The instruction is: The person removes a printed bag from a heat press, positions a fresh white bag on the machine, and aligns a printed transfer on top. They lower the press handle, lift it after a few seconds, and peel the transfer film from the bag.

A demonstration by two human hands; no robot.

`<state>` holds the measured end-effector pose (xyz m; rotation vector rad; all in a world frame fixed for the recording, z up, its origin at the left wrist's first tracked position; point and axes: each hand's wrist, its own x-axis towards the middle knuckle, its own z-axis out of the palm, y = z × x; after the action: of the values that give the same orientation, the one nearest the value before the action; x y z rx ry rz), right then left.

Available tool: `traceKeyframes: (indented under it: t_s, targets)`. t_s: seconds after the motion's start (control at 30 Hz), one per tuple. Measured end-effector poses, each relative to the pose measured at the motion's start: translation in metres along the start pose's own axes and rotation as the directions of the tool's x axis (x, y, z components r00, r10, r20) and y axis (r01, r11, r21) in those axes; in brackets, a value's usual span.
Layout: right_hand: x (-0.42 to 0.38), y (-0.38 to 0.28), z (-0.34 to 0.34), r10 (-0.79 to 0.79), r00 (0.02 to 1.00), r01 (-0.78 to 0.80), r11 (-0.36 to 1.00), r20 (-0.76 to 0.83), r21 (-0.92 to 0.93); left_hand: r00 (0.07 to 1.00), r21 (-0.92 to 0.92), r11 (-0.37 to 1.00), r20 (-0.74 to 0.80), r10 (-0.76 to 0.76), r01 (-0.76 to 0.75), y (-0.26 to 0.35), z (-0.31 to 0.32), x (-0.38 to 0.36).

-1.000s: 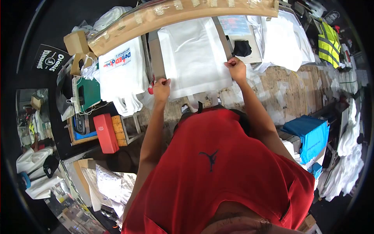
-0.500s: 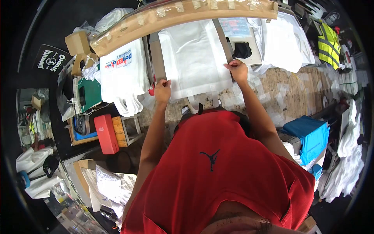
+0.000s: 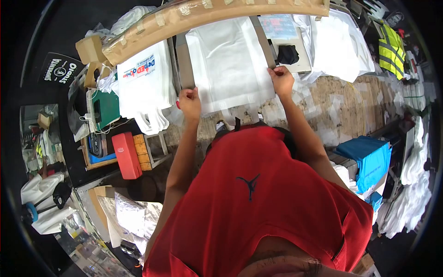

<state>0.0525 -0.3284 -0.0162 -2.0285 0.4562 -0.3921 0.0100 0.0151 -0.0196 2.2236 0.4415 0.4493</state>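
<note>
A plain white cloth bag (image 3: 230,64) lies spread over a grey-brown flat board (image 3: 185,67), whose edges show on both sides. At the bag's near left corner, my left hand (image 3: 190,105) is closed, thumb and fingers pinching the fabric. My right hand (image 3: 282,83) pinches the near right corner the same way, beside the board's right edge. The near edge of the bag hangs between my hands, and a strap of it shows below. The bag's far end runs under a taped brown cardboard strip (image 3: 221,11).
Printed white bags (image 3: 147,83) are stacked at left, near a red box (image 3: 127,154). More white bags (image 3: 334,46) lie at right, next to a black cloth (image 3: 288,54). A blue cloth (image 3: 367,161) covers a pile at lower right. A yellow vest (image 3: 391,53) hangs beyond.
Both hands have moved slightly away from my body, still pinching the corners. The bag has shifted the same way and lies somewhat smoother over the board.
</note>
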Motion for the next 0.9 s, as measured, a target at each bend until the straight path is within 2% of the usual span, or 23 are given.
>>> traceKeyframes:
  t_s: [0.03,0.07,0.1,0.17,0.23,0.3,0.33,0.4,0.43,0.47,0.5,0.53,0.57,0.6,0.63,0.67,0.77,0.8,0.83,0.87,0.9]
  targets:
    - [-0.003,-0.009,-0.001,-0.128,0.990,0.126,0.992,-0.063,-0.031,1.000,-0.001,1.000,-0.003,-0.002,0.002,0.006,0.001,0.000]
    - [-0.007,-0.018,-0.001,-0.253,0.960,0.246,0.967,-0.118,-0.071,0.994,-0.021,0.994,-0.032,0.104,-0.105,0.011,0.002,0.000]
    - [-0.012,-0.038,-0.001,-0.238,0.971,0.237,0.969,0.000,-0.067,0.977,-0.037,0.977,-0.060,0.207,-0.209,0.019,0.002,-0.001]
    - [-0.020,-0.047,0.024,-0.486,0.873,0.486,0.874,0.047,0.001,0.973,-0.105,0.967,0.004,0.232,-0.230,0.043,0.006,-0.002]
    - [-0.032,-0.064,0.042,-0.530,0.807,0.545,0.838,0.258,0.018,0.960,-0.180,0.949,0.059,0.273,-0.259,0.060,0.023,-0.001]
    - [-0.039,-0.071,0.066,-0.619,0.725,0.649,0.761,0.302,0.002,0.826,-0.166,0.832,0.123,0.549,-0.529,0.074,0.041,0.000]
    - [-0.037,-0.067,0.075,-0.608,0.684,0.647,0.761,0.403,0.049,0.826,-0.164,0.831,0.116,0.551,-0.531,0.079,0.050,-0.001]
    - [-0.035,-0.060,0.092,-0.642,0.668,0.687,0.726,0.376,0.018,0.814,-0.288,0.839,0.238,0.529,-0.461,0.084,0.069,-0.003]
    - [-0.032,-0.057,0.098,-0.671,0.655,0.720,0.694,0.349,-0.018,0.815,-0.289,0.838,0.234,0.530,-0.462,0.084,0.078,-0.001]
    - [-0.026,-0.050,0.100,-0.601,0.672,0.666,0.746,0.433,0.000,0.810,-0.295,0.843,0.262,0.524,-0.449,0.083,0.086,0.003]
    - [-0.020,-0.047,0.102,-0.601,0.669,0.669,0.744,0.437,-0.001,0.807,-0.300,0.849,0.290,0.515,-0.435,0.083,0.093,0.008]
    - [-0.012,-0.045,0.106,-0.610,0.662,0.704,0.705,0.436,-0.083,0.770,-0.339,0.818,0.301,0.563,-0.466,0.081,0.098,0.016]
    - [-0.005,-0.042,0.111,-0.617,0.655,0.732,0.661,0.436,-0.164,0.773,-0.339,0.820,0.302,0.559,-0.460,0.078,0.104,0.025]
    - [0.003,-0.044,0.114,-0.613,0.654,0.731,0.662,0.443,-0.164,0.761,-0.176,0.812,0.285,0.583,-0.557,0.077,0.109,0.035]
    - [0.012,-0.048,0.116,-0.580,0.668,0.727,0.643,0.466,-0.242,0.746,-0.005,0.777,0.277,0.606,-0.630,0.075,0.112,0.044]
    - [0.019,-0.052,0.117,-0.545,0.682,0.720,0.617,0.488,-0.317,0.752,0.116,0.759,0.296,0.589,-0.640,0.071,0.114,0.056]
    - [0.038,-0.060,0.121,-0.480,0.728,0.676,0.621,0.490,-0.397,0.791,0.208,0.769,0.269,0.550,-0.605,0.068,0.111,0.081]
    - [0.044,-0.058,0.124,-0.482,0.730,0.682,0.565,0.484,-0.465,0.803,0.333,0.731,0.270,0.532,-0.596,0.063,0.111,0.089]
    - [0.051,-0.056,0.126,-0.471,0.733,0.678,0.568,0.491,-0.467,0.805,0.331,0.734,0.280,0.523,-0.593,0.069,0.102,0.096]
    - [0.058,-0.053,0.127,-0.394,0.742,0.652,0.615,0.542,-0.444,0.847,0.319,0.829,0.439,0.301,-0.460,0.086,0.085,0.104]
    - [0.062,-0.051,0.126,-0.319,0.741,0.621,0.660,0.591,-0.423,0.815,0.337,0.889,0.576,0.066,-0.309,0.092,0.074,0.112]
